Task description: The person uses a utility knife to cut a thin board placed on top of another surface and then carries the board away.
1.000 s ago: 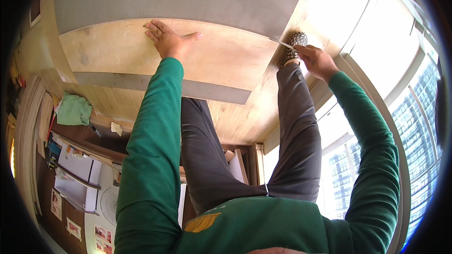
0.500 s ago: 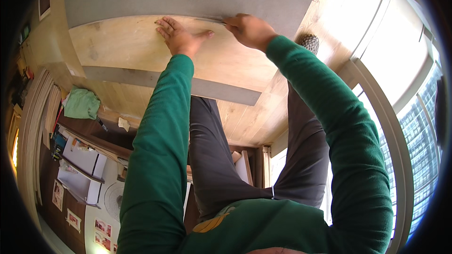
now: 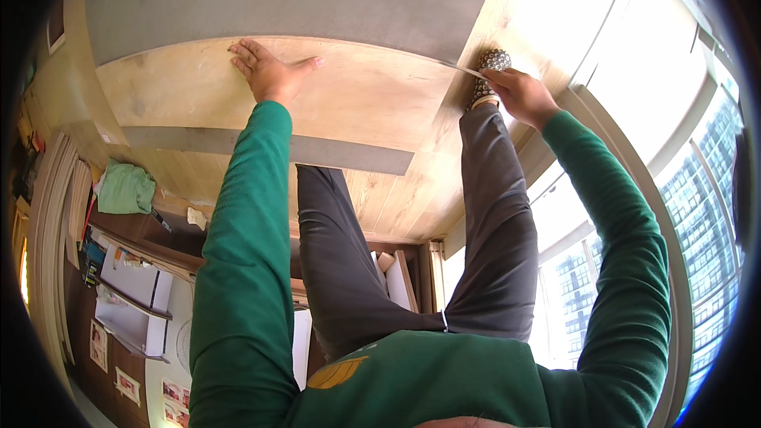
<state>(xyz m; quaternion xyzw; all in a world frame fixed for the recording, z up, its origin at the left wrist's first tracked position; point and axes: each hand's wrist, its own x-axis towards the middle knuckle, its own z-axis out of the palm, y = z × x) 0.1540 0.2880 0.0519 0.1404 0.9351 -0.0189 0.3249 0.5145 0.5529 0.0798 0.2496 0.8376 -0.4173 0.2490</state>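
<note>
A pale plywood board point(image 3: 349, 99) with a straight upper edge, bowed by the lens, lies on a large grey sheet point(image 3: 301, 0). My left hand point(image 3: 273, 75) is pressed on the board near its far edge, fingers stretched and thumb spread to the right. My right hand point(image 3: 519, 93) is closed around a thin, slender tool point(image 3: 471, 72) at the board's far right end. The tool's narrow tip points left along the board's edge; its kind is too small to tell. A grey strip point(image 3: 349, 154) shows along the board's near side.
My right foot in a patterned shoe point(image 3: 495, 61) stands on the wood-look floor point(image 3: 388, 198) beside the sheet. At right is a window frame point(image 3: 626, 158). A green cloth point(image 3: 127, 188) lies at left, near stacked boards point(image 3: 59, 190) and a white shelf unit point(image 3: 131, 305).
My right hand has slid right along the board's far edge with the thin tool, past the sheet's right side. My left hand stays on the board. The view has shifted slightly.
</note>
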